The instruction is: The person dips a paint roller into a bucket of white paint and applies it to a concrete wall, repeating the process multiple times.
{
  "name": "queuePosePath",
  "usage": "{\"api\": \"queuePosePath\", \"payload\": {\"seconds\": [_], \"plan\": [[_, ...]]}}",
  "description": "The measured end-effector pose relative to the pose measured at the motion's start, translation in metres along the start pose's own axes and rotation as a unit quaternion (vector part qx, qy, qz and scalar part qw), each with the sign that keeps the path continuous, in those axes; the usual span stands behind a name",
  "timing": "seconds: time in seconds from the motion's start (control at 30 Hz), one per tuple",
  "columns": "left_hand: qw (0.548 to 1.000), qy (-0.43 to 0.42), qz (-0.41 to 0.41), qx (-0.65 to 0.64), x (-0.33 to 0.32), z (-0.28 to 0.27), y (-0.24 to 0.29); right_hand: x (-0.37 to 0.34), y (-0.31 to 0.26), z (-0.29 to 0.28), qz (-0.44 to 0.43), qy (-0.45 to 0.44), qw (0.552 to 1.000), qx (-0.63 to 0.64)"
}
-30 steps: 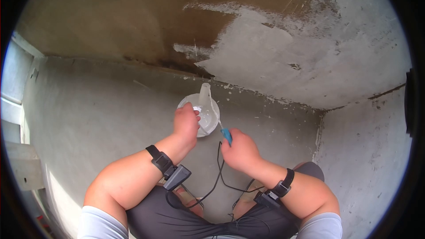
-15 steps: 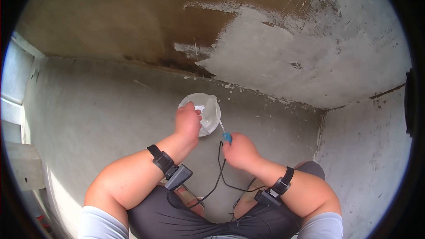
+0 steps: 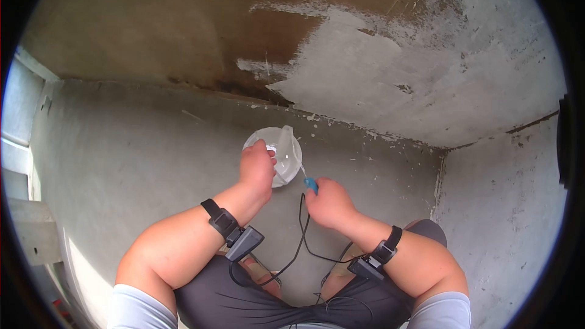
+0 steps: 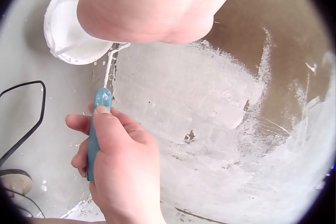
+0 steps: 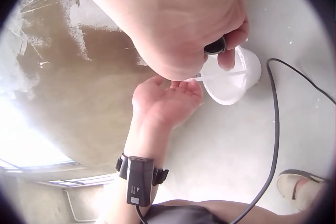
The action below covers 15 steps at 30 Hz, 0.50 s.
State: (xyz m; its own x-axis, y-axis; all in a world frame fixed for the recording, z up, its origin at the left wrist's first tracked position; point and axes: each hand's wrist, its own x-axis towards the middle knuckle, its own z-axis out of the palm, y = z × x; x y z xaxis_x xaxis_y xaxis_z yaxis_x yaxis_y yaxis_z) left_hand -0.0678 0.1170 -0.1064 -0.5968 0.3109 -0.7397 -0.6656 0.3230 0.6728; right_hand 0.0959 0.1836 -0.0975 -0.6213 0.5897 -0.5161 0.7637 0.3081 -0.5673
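Note:
A white bucket (image 3: 295,173) stands in front of me, wet white paint inside it. My left hand (image 3: 257,167) grips it at the left rim with curled fingers; the palm side of that hand (image 5: 168,103) shows in the right wrist view. In my right hand (image 3: 332,204) is a paint roller, its blue handle (image 4: 93,153) lying along the fingers with the thumb on top. From the handle a paint-coated wire frame (image 4: 108,69) runs up to the bucket. The white roller sleeve (image 3: 285,139) lies over the opening, partly inside the bucket.
Ahead rises a brown wall (image 3: 164,30), partly coated white (image 3: 359,73). White splashes dot the grey floor (image 3: 152,146) along its base. A side wall (image 3: 499,207) closes off the right. Between my arms a black cable (image 3: 301,225) hangs in loops near my sandalled feet.
The roller sleeve has come from above the bucket's far rim down and toward me, then shifted slightly back up. My right hand moved a little with it; the left stayed at the bucket.

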Motion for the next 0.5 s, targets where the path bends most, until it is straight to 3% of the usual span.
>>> {"api": "queuePosePath", "payload": {"seconds": [0.23,0.4,0.5], "plan": [[1.000,0.003,-0.002,0.003,0.001,0.000,0.000,-0.004,-0.010,-0.008,-0.005,0.035,0.999,-0.006],[1.000,-0.001,-0.002,0.002,0.000,-0.001,0.001,-0.012,-0.016,-0.013,-0.056,0.060,0.997,-0.012],[1.000,-0.003,-0.002,0.002,0.002,-0.002,0.000,-0.018,-0.022,-0.016,-0.046,0.037,0.998,-0.024]]}}
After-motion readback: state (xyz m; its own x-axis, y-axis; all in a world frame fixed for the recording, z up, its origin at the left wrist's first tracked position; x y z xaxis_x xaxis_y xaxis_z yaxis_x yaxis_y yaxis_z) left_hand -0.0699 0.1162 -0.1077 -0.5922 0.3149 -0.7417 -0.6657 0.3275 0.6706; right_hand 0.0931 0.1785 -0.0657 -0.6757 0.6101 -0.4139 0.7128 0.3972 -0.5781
